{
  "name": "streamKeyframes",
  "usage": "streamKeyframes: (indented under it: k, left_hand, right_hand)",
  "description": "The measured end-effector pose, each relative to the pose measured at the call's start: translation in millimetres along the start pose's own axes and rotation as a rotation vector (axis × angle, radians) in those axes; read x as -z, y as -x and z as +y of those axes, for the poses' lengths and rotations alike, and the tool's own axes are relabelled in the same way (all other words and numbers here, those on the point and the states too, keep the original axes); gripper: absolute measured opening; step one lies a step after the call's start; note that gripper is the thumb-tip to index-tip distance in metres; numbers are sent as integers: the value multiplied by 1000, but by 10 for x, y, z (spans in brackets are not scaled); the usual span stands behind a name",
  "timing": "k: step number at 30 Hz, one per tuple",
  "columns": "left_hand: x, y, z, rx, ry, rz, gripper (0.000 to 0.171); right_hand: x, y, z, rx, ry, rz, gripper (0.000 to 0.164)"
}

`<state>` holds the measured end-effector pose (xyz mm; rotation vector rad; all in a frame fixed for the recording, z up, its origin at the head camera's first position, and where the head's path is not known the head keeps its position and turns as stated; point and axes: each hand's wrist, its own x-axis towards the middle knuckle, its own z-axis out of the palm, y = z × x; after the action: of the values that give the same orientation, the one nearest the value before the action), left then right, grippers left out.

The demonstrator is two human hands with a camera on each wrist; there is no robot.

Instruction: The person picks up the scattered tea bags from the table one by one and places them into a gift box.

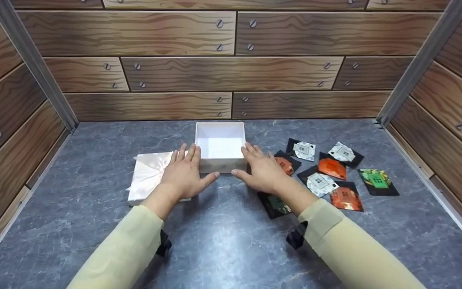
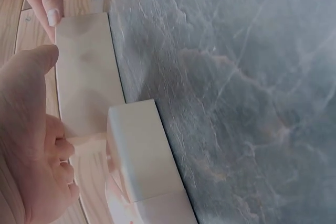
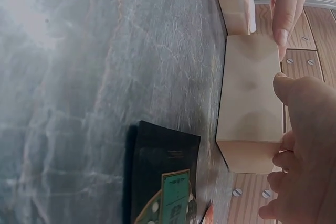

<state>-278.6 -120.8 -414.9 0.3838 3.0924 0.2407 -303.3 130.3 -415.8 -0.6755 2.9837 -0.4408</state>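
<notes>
An empty white gift box [image 1: 223,165] stands uncovered near the back of the table, its opening facing up. My left hand [image 1: 183,172] is at the box's left side, fingers extended and fingertips by the wall. On the opposite side, my right hand [image 1: 265,168] lies with straight fingers along the right wall. Both thumbs point inward near the front face, which the left wrist view shows as a plain pale panel [image 2: 86,72]. Partly under my left hand sits the white lid [image 1: 144,172] with a pale pink ribbon bow.
Several flat black packets with orange, white and green labels lie scattered on the right, among them a green-labelled packet [image 1: 377,182] and an orange one [image 1: 346,196]. A dark green packet [image 3: 163,182] lies under my right forearm. Wood-patterned walls [image 1: 231,72] enclose the grey marbled table [image 1: 223,249].
</notes>
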Motion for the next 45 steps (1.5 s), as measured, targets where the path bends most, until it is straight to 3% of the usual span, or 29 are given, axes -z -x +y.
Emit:
streamKeyframes:
  k: [10,21,29,45]
  left_hand:
    - [-3,194,83,-48,-22,16,105]
    - [-69,525,147,-105,-28,54,104]
    - [-104,745,198,-124,-19,86,104]
    - [-151,1044,293,-151,-5,123,101]
  right_hand:
    - [3,217,12,40,-35,18,86]
    - [-49,552,-36,82,-55,23,85]
    - [-72,741,-98,79,-67,15,86]
    - [-104,1054,-170,106,-46,16,87]
